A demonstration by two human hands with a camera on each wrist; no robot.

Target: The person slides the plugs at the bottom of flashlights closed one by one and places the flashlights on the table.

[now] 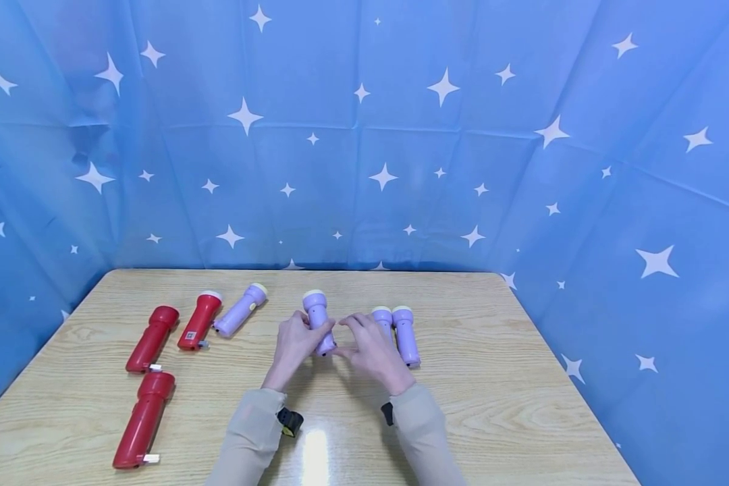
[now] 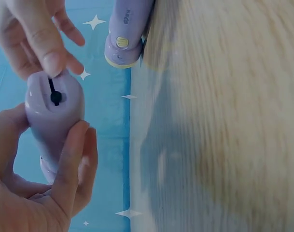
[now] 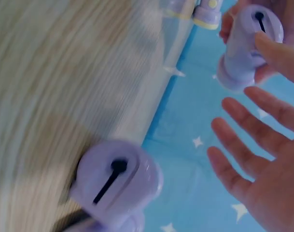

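Observation:
A purple flashlight (image 1: pixel 316 312) with a pale rim is gripped between the thumb and fingers of my left hand (image 1: pixel 293 343), above the table's middle. Its tail end (image 2: pixel 55 99), with a black slot, faces me in the left wrist view. My right hand (image 1: pixel 372 349) is at that tail end; its thumb (image 3: pixel 277 54) touches the body while the other fingers are spread apart. Two more purple flashlights lie just right of this hand, one (image 1: pixel 406 336) in plain sight and the other (image 1: pixel 382 317) partly hidden by the hand.
Another purple flashlight (image 1: pixel 241 310) lies to the left. Near it are red flashlights, one (image 1: pixel 200 321) with a white rim, another (image 1: pixel 153 339) farther left and a third (image 1: pixel 146 420) closer to me; white tabs stick out at two tails. A starry blue curtain (image 1: pixel 316 202) surrounds the wooden table (image 1: pixel 510 405).

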